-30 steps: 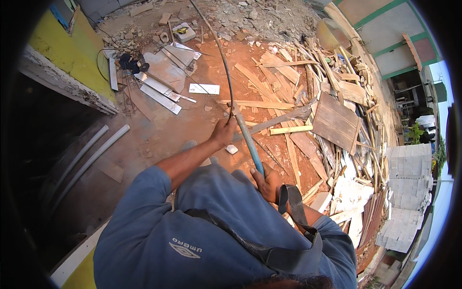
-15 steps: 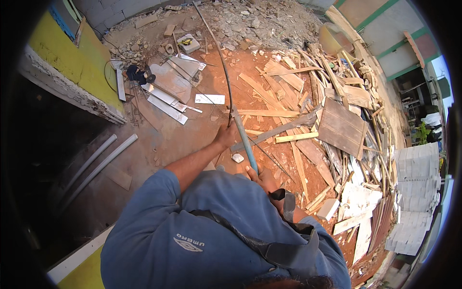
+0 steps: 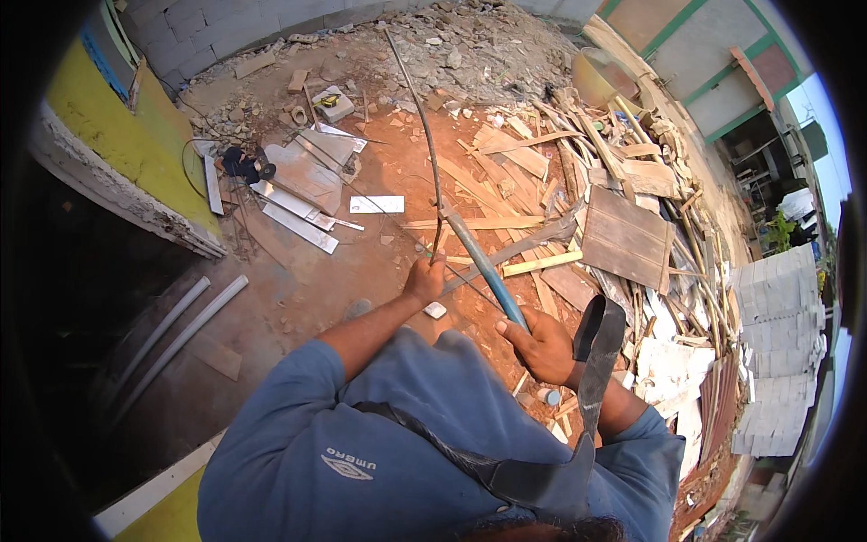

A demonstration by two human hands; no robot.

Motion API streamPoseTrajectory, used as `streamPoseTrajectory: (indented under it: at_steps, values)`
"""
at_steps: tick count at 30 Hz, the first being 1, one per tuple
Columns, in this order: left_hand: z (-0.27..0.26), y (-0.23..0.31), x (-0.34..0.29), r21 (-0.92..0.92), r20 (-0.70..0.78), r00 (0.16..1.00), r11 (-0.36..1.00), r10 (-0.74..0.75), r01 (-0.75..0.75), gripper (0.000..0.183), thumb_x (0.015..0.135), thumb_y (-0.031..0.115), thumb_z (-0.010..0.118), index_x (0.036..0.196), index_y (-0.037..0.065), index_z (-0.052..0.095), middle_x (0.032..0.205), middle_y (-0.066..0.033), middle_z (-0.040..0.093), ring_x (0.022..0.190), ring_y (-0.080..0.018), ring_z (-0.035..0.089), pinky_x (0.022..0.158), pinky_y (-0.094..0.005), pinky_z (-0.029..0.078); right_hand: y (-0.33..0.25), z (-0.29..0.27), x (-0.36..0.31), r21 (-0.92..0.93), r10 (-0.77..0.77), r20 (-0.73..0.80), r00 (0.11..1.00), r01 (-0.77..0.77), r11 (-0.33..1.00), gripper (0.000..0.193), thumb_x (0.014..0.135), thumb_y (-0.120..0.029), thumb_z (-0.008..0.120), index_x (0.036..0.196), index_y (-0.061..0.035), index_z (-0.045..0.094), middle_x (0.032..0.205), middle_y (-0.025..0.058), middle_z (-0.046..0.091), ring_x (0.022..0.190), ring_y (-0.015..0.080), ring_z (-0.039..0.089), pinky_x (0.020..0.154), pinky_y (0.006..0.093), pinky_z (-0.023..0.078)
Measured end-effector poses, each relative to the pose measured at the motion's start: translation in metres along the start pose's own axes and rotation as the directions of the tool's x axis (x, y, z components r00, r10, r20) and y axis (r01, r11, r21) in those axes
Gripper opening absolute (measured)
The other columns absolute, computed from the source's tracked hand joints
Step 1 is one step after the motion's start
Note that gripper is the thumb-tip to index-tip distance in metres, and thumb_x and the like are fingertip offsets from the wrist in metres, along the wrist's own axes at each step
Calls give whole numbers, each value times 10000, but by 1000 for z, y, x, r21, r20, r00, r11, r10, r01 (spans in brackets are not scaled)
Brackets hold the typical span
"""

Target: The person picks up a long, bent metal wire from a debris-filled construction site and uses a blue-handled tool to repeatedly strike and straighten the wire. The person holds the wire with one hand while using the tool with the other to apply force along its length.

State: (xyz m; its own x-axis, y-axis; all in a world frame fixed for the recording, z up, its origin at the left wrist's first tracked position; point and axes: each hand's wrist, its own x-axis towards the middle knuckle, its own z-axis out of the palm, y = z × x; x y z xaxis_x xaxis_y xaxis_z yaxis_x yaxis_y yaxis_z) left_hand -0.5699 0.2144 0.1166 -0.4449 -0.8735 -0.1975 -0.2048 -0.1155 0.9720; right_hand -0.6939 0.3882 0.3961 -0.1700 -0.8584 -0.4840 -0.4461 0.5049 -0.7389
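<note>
My left hand is closed around the near end of a long thin steel rod. The rod runs away from me, slightly bowed, and turns sharply back at the tool's head. In my right hand is the blue pipe handle of a rebar bending tool. Its grey head meets the rod just beyond my left hand. Exactly how the head grips the rod is too small to make out. A black strap hangs over my right forearm.
Scrap wood lies piled at the right, with a brown wooden panel on it. White strips and a dark angle grinder lie at the left. Two pale pipes rest by the dark doorway. Rubble covers the far ground.
My right hand and the tool's handle have swung out to the right and away from my body. My left hand, still on the rod, has dropped slightly nearer to me.
</note>
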Motion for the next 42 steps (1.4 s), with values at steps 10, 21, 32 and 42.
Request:
streamPoseTrajectory:
  at_steps: [10,21,32,42]
  values:
    - [-20,49,24,-497,362,914,867,185,22,378,1064,277,530,727,109,492,634,46,403,581,-90,391,553,-317,318,20,3,-2,89,10,11,1000,-11,996,365,1088,-381,615,904,-72,553,629,-36,502,531,75,475,486,293,391]
    - [5,34,22,-261,169,904,902,393,-344,399,1053,183,441,662,108,433,642,39,430,579,-85,377,528,-319,290,31,20,-14,-157,12,-144,989,-35,987,341,1082,-331,604,940,-22,598,649,64,466,629,166,482,615,398,450]
    - [-21,49,34,-537,311,950,831,35,145,250,1071,168,442,827,155,494,666,58,407,549,-73,362,509,-275,296,52,66,28,-41,-96,-239,966,89,995,347,1074,-341,602,938,-22,598,669,69,500,631,157,490,605,385,448]
    - [-37,49,54,-528,279,960,840,31,126,213,1052,184,446,855,164,527,659,33,463,507,-72,379,455,-272,267,82,98,75,12,-29,-228,973,33,999,355,1059,-384,606,1031,-32,641,693,166,584,631,311,591,644,462,479]
